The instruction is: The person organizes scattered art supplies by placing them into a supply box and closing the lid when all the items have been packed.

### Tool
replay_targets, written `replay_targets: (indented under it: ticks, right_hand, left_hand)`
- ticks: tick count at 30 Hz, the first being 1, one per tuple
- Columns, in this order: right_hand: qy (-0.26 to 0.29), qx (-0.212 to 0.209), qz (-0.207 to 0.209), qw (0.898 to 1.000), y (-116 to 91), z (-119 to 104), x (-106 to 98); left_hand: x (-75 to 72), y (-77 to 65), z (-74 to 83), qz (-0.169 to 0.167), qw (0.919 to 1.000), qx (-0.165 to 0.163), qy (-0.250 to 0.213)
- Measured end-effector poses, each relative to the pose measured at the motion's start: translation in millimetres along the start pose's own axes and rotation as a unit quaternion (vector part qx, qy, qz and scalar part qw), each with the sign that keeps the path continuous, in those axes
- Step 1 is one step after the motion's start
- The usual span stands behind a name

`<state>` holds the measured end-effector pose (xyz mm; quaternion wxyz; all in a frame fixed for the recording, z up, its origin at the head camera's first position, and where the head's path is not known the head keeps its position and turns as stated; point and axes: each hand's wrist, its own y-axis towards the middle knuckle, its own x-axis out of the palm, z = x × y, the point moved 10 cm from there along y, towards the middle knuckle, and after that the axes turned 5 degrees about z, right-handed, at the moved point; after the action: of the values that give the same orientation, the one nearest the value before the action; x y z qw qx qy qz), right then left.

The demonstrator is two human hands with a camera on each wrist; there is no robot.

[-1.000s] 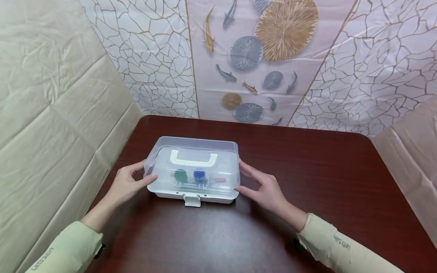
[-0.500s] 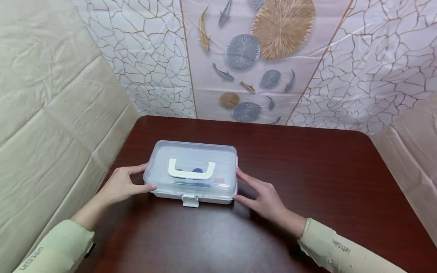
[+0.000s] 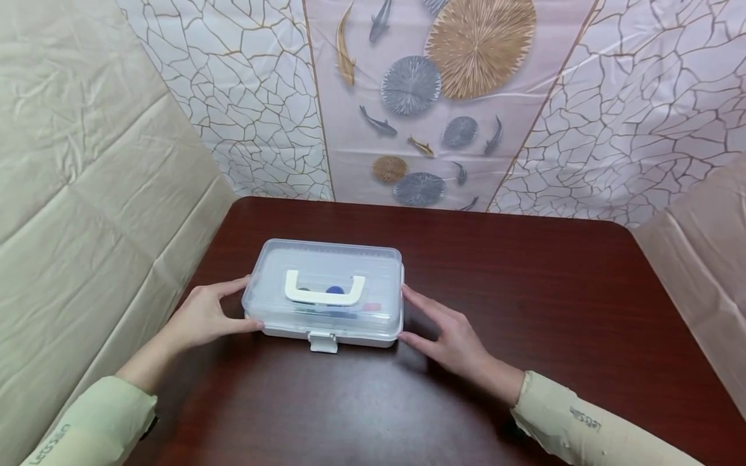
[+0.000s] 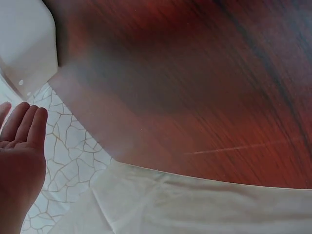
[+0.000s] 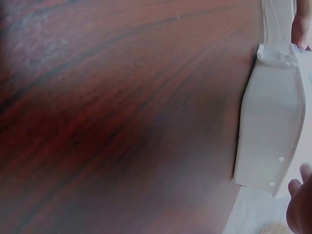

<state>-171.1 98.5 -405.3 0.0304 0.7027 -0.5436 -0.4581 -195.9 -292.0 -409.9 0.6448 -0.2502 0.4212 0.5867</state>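
Note:
A plastic storage box (image 3: pixel 350 340) with a translucent lid (image 3: pixel 373 265) sits on the left half of the table. The lid lies down over the white base, its white handle (image 3: pixel 323 298) on top. At the front, the latch (image 3: pixel 323 342) hangs outward. My left hand (image 3: pixel 204 317) touches the box's left end, thumb by the front corner and fingers extended along the side. Opposite it, my right hand (image 3: pixel 451 330) rests extended fingers and thumb against the right end. Through the lid show blurred green, blue and pink items. The right wrist view shows the box's side wall (image 5: pixel 268 112) near the fingers.
The dark reddish wooden table (image 3: pixel 524 310) extends to the right and in front of the box. A beige cloth wall (image 3: pixel 116 194) rises close on the left. Behind the table hangs a patterned curtain (image 3: pixel 361 155).
The raised lid has come down onto the base, both hands lowering with it at its ends. In the last half second the hands and box stay nearly still.

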Motion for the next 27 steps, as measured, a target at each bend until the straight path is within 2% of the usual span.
replay_targets:
  ticks: [7,10,16,20,27]
  right_hand:
    - [-0.008,0.049,-0.035,0.998,-7,8,9]
    - [-0.008,0.056,-0.046,0.997,-10,10,16]
    - [-0.004,0.055,-0.040,0.998,-12,13,21]
    - [-0.003,0.051,-0.026,0.998,-11,14,20]
    - [-0.009,0.031,-0.014,0.999,-9,15,12]
  left_hand:
    - [3.2,-2.0,0.8,0.002,0.9997,0.013,0.023]
    - [5.3,-3.9,0.9,0.006,0.9996,0.017,0.021]
    - [9.5,-6.9,4.1,0.022,0.9993,0.031,0.006]
    - [11.6,-7.5,4.3,0.030,0.9991,0.029,-0.004]
    - [15.8,-3.2,9.0,0.026,0.9992,0.027,-0.013]
